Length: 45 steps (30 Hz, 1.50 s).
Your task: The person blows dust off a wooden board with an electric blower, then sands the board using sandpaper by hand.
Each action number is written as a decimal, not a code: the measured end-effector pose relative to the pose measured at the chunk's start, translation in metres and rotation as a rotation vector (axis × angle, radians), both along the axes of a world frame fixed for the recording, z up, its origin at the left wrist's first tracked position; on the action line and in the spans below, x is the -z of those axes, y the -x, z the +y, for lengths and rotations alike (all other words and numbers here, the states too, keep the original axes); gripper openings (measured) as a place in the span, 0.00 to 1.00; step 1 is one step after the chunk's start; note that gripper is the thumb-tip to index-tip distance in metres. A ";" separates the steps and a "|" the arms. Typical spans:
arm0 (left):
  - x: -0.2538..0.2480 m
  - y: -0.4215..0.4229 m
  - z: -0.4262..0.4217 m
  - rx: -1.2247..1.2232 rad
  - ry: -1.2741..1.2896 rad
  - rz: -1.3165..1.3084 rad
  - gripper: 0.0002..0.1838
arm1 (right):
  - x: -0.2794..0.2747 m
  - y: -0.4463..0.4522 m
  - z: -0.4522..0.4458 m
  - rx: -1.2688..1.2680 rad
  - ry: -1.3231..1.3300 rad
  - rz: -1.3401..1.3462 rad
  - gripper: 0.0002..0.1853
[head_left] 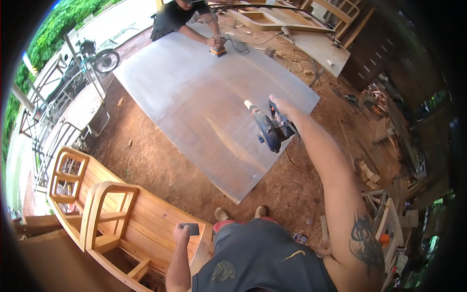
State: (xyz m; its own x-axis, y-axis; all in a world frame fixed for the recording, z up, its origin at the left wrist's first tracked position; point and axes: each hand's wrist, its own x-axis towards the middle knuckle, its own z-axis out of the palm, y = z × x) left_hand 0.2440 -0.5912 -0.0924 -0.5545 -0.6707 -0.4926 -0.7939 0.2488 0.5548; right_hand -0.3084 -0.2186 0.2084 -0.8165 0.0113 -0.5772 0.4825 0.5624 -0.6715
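Observation:
My right hand (282, 106) is closed around the handle of a dark blower-like power tool (270, 130). The tool is over the near right part of a large flat panel (194, 97), its pale nozzle tip pointing up and left. At the lower left, my left hand (182, 232) grips a small dark grey block or pad (192, 228). That hand is beside the slatted wooden bench (151, 214). Pale, dusty streaks show across the panel's brown surface.
Across the panel, a co-worker (182, 19) presses an orange-and-black sander (218, 50) on its far edge. A motorcycle (104, 61) stands at the left. Wooden frames (282, 19) lie at the back; wood scraps (368, 173) litter the ground at right.

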 end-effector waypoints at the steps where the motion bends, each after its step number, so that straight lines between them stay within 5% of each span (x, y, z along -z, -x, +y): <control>1: 0.001 0.000 -0.001 0.008 -0.002 -0.022 0.19 | -0.004 0.004 0.006 0.028 0.006 0.007 0.36; 16: -0.023 0.003 -0.014 -0.048 -0.017 0.046 0.15 | 0.012 0.051 0.082 0.426 0.138 0.201 0.33; 23: 0.016 -0.006 -0.019 0.032 0.054 0.005 0.17 | 0.019 0.023 0.121 0.470 0.172 0.189 0.32; 35: -0.023 0.031 -0.007 0.112 -0.025 -0.042 0.22 | -0.003 -0.124 0.128 0.164 0.139 -0.078 0.38; 38: 0.014 0.031 -0.016 0.178 0.005 -0.046 0.23 | -0.011 -0.160 0.119 0.111 0.074 -0.115 0.38; 45: 0.001 0.048 0.000 0.230 0.019 -0.084 0.22 | -0.025 -0.226 0.079 -0.084 -0.028 -0.212 0.41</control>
State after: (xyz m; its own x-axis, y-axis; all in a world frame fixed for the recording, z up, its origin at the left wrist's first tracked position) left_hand 0.1955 -0.5908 -0.0936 -0.6515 -0.5409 -0.5320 -0.7582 0.4379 0.4831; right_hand -0.0821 -0.1392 0.2332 -0.6755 -0.0331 -0.7366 0.5621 0.6234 -0.5435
